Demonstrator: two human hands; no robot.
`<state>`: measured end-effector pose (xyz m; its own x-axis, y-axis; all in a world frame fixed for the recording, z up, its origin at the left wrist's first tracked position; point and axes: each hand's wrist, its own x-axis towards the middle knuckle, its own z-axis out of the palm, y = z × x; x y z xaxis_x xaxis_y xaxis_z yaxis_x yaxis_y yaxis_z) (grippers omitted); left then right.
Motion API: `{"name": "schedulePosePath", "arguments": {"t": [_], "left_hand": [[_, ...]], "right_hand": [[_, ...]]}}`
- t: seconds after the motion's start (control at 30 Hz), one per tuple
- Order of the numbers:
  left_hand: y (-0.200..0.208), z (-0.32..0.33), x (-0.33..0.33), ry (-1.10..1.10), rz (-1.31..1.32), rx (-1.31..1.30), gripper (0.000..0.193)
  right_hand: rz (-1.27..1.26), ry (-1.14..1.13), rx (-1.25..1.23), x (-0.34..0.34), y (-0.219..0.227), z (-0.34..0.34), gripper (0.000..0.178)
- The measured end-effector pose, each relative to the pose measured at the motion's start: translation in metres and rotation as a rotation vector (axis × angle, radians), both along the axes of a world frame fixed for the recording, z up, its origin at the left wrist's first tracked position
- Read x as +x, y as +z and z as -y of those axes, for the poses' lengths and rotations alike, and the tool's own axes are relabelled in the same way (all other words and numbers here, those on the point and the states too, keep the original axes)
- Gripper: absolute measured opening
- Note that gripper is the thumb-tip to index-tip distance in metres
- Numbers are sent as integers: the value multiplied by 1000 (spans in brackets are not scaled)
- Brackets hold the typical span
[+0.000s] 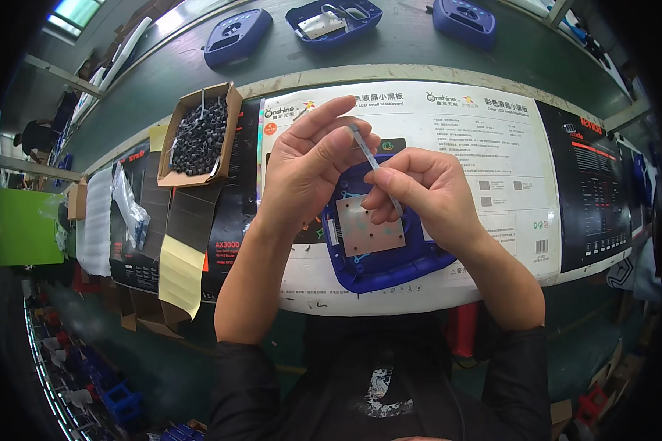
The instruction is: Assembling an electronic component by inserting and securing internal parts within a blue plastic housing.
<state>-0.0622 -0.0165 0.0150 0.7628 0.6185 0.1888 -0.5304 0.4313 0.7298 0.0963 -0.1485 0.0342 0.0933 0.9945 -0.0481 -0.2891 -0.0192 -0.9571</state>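
Note:
A thin, pale flat ribbon cable (365, 151) stretches slantwise between my two hands. Its upper end is pinched between the thumb and fingers of my left hand (309, 158). My right hand (430, 191) grips it lower down, between thumb and forefinger. Below both hands a blue plastic housing (349, 275) lies on the worktop, with its inside facing up. A flat, pinkish-grey metal-looking plate (371, 239) with small dark holes sits in it, beside a white connector-like strip (335, 231). My right hand hides part of the housing's right side.
Printed white cardboard (507, 242) covers the worktop. At left stands a cardboard box (233, 121) of small black parts, near a clear plastic bag (131, 213) and yellow paper (182, 272). Three blue housings (237, 37) rest on the green surface beyond a raised pale edge (419, 72).

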Motion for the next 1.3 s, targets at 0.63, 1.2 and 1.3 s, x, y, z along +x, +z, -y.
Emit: {"name": "schedulePosePath", "arguments": {"t": [0.63,1.2,1.3], "left_hand": [[3,1,-2,18,57,-56,44],[14,11,-1,200,-350,345,20],[11,12,1,235,-297,522,21]], "right_hand": [[25,12,-4,0,-2,1,20],[620,-403,308,9,6,-6,23],[735,-404,466,10,19,-17,20]]}}
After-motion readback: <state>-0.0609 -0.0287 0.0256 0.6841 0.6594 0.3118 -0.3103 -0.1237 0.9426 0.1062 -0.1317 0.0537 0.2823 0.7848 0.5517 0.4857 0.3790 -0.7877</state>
